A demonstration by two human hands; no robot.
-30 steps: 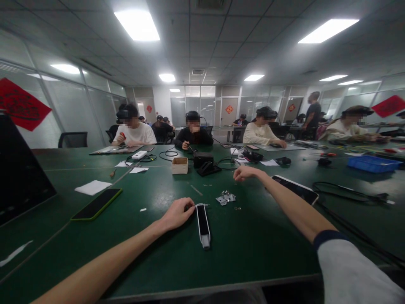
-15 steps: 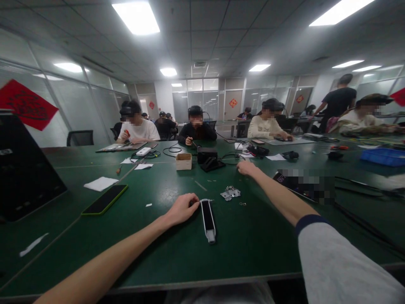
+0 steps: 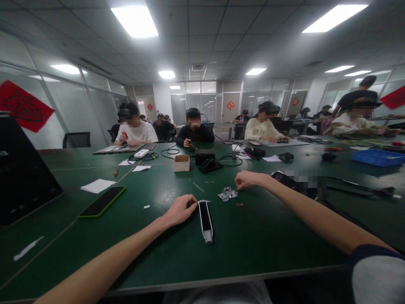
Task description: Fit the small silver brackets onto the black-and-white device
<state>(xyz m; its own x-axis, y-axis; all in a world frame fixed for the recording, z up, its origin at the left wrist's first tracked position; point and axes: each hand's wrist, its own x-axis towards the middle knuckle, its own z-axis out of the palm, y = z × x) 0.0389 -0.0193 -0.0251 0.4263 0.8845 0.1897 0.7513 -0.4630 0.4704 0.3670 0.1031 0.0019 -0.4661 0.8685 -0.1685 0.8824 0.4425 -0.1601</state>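
Note:
My left hand [image 3: 182,210] rests on the green table [image 3: 152,261] with its fingers curled, close to the far end of a long, narrow object. That object [image 3: 206,221] has a white frame, a black middle and a grey near end; a thin piece sticks out sideways at its far end. What the left fingertips hold, if anything, is hidden. My right hand [image 3: 247,180] is closed just beyond a small heap of shiny metal parts [image 3: 228,194]; I cannot make out what is in it. Two small rings [image 3: 239,204] lie nearer to me.
Left stand a green-edged phone [image 3: 103,202], folded white paper [image 3: 97,185] and a dark screen [image 3: 25,173]. A small open box [image 3: 181,164] and a black device [image 3: 205,157] with cables are ahead. A blue tray [image 3: 378,157] sits far right. Several people work across the table.
My right hand has come nearer to me, down toward the metal parts, and its elbow has swung outward. My left hand stays beside the long object. The view has shifted slightly.

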